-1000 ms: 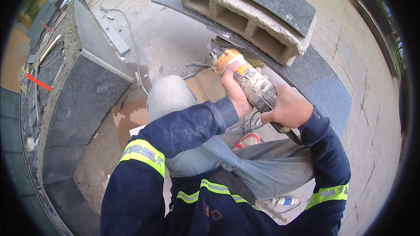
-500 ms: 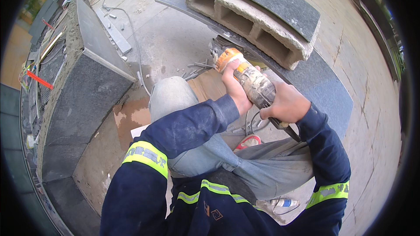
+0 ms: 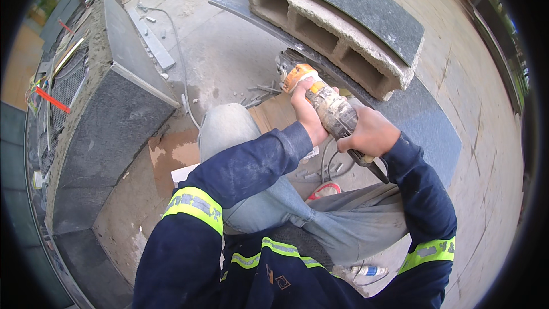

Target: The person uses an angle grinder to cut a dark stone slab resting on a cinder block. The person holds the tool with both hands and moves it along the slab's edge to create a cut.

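Note:
An angle grinder [image 3: 331, 105], dusty, with an orange band near its head, is gripped in both hands. My left hand [image 3: 307, 109] wraps round its front part, just behind the orange band. Farther back, my right hand [image 3: 373, 131] closes round the rear of the body, beside the black cord. The grinder's head lies at the near edge of a dark grey stone slab [image 3: 426, 114]; its disc is mostly hidden, so contact cannot be told. On that slab rests a hollow concrete block [image 3: 320, 31], topped by a second grey slab [image 3: 360, 6].
To the left stands a low wall faced with grey stone [image 3: 114, 131]. A cable [image 3: 182, 63] runs over the concrete floor past a narrow stone strip [image 3: 151, 40]. Cardboard [image 3: 273, 113] and small offcuts lie by my knee. A blue-and-white plug connector [image 3: 369, 270] is near my right leg.
The view has shifted slightly, so the slabs and block appear a little lower and farther right. Both hands keep their hold on the grinder, nearly in the same place.

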Demonstrator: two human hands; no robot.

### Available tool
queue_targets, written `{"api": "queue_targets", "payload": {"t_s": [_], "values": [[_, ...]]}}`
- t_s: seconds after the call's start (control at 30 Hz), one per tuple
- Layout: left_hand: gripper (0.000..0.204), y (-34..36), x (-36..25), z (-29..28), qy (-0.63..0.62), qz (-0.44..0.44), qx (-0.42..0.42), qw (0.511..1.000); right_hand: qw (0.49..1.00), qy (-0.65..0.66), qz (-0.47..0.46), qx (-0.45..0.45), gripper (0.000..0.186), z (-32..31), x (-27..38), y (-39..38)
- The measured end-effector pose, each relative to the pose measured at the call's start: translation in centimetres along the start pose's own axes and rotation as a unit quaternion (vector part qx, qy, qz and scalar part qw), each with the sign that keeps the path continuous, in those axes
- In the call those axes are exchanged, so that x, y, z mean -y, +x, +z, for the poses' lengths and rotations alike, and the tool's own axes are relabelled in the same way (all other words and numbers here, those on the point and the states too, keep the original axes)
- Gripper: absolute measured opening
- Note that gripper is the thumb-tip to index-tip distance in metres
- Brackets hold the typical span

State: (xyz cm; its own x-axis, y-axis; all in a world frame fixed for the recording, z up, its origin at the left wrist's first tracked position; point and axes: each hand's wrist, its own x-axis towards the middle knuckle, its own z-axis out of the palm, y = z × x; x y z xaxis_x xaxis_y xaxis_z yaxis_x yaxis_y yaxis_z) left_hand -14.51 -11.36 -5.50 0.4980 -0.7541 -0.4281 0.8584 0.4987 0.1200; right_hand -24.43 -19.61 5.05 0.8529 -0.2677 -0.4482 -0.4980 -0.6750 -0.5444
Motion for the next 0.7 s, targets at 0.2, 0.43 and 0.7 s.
{"api": "queue_targets", "payload": {"t_s": [0.2,0.43,0.7], "values": [[0.057,0.3,-0.4,-0.1,0.015,0.031,0.0,0.999,1.0,-0.002,-0.016,-0.022,0.054,0.4,-0.5,0.8],[0.055,-2.3,-5.5,1.6,0.03,0.122,-0.011,0.992,0.996,-0.004,-0.089,-0.022,0.054,0.5,3.3,2.9],[0.046,-7.2,-13.3,2.2,0.067,0.215,0.017,0.974,0.985,0.036,-0.166,0.016,0.055,2.5,9.8,5.9]]}}
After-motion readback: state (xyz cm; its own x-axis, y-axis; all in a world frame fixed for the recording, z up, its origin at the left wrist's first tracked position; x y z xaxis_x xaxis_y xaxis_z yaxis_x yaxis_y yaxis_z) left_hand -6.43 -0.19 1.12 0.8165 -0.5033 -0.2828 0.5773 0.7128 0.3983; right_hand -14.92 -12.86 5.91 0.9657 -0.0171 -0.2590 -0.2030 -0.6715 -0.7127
